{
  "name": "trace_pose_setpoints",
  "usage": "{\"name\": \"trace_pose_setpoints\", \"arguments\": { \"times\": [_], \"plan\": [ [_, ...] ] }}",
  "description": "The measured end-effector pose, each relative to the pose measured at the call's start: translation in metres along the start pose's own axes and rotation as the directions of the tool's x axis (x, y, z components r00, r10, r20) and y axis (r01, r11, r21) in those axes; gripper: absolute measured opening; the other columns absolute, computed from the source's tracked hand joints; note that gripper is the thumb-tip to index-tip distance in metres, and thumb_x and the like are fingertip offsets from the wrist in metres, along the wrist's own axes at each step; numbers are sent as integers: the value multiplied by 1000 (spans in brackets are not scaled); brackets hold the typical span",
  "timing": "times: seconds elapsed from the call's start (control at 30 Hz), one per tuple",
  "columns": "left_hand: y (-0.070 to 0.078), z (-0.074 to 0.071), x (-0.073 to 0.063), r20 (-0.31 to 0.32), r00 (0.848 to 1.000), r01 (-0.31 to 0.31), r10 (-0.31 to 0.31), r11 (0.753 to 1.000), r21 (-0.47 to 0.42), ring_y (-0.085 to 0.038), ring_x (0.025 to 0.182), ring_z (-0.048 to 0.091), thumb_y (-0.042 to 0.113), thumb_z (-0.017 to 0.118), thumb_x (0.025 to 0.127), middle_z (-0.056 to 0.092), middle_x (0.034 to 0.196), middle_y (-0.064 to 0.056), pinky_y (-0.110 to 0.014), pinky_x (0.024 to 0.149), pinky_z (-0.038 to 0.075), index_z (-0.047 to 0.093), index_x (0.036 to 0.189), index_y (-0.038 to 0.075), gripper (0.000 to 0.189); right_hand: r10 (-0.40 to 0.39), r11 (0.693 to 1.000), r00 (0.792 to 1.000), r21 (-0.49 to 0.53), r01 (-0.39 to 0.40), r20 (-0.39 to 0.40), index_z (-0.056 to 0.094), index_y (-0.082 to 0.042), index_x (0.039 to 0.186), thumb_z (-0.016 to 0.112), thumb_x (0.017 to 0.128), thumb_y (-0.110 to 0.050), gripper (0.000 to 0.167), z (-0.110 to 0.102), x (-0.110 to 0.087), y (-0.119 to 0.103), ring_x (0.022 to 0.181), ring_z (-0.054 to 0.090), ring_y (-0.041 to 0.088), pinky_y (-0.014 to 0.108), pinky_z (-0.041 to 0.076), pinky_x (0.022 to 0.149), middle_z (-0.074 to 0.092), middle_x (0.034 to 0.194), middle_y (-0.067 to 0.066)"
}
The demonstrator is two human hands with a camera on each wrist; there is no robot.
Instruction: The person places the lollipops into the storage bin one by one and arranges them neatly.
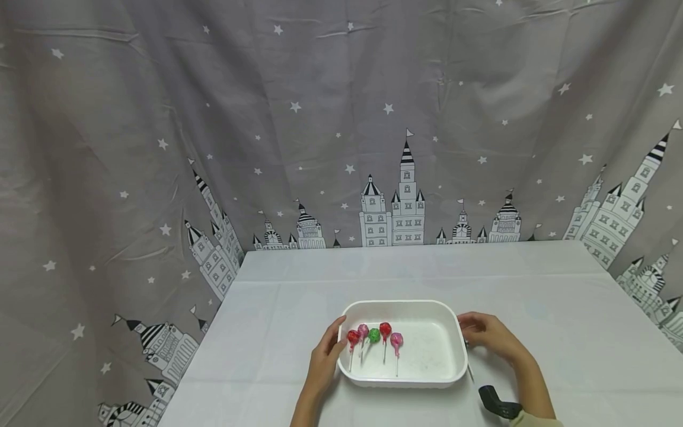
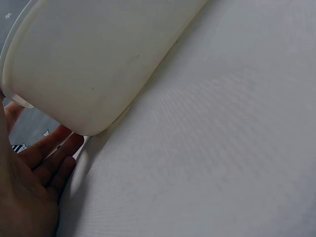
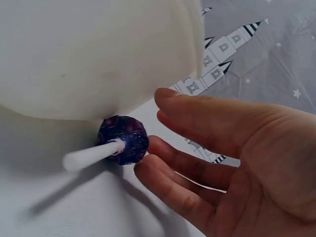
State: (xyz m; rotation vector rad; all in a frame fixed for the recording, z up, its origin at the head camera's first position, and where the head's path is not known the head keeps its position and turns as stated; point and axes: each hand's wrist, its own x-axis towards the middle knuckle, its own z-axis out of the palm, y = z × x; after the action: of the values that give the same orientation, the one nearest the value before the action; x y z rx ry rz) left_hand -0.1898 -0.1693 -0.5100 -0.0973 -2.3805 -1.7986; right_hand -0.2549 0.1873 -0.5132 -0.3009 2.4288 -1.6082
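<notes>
A white rectangular tray (image 1: 432,356) bears several wrapped lollipops, red, pink and green, grouped in its left half; one green lollipop (image 1: 374,335) is in the middle of them. At the tray's left end, my left hand (image 1: 322,359) grips the rim, thumb over the edge and fingers against the outer wall. The left wrist view shows these fingers (image 2: 44,153) by the tray's underside corner. Outside the right end, a dark purple lollipop (image 3: 123,140) sits by the tray wall, its white stick pointing away. My right hand (image 1: 488,335) is beside it, fingertips right at the candy, fingers loosely bent.
Under the tray is a table with a white cloth (image 1: 277,320). A grey curtain (image 1: 320,118) with castles and stars hangs behind and along the sides. A black device (image 1: 498,403) is at my right wrist, near the sleeve (image 1: 533,421).
</notes>
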Motion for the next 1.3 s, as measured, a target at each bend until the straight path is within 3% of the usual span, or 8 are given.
{"name": "trace_pose_setpoints", "arguments": {
  "times": [0.4,0.7,1.3],
  "plan": [
    [-2,0,1,-4,1000,-12,12,1000,1,-32,124,43,7,53,92,44,137,-16,-44,103,33,47,134,11,43,39,992,999,-117,-37,17,59,6,113,75,70,-8,48,5,-2,-1,87,59,21,47,49,84,64,97,7],
    [-2,-1,1,0,1000,-12,12,1000,3,-33,122,45,7,53,92,45,136,-16,-45,103,34,47,134,11,43,30,990,998,-137,-22,58,61,5,108,73,67,-5,44,3,-3,0,86,57,20,51,45,86,64,92,5],
    [-4,-1,2,11,1000,-29,29,1000,2,-30,123,45,6,52,92,45,137,-14,-43,103,34,47,135,11,43,69,984,996,-167,-59,54,65,0,100,75,69,-6,34,2,-4,3,85,58,18,53,42,87,64,87,2]
  ]
}}
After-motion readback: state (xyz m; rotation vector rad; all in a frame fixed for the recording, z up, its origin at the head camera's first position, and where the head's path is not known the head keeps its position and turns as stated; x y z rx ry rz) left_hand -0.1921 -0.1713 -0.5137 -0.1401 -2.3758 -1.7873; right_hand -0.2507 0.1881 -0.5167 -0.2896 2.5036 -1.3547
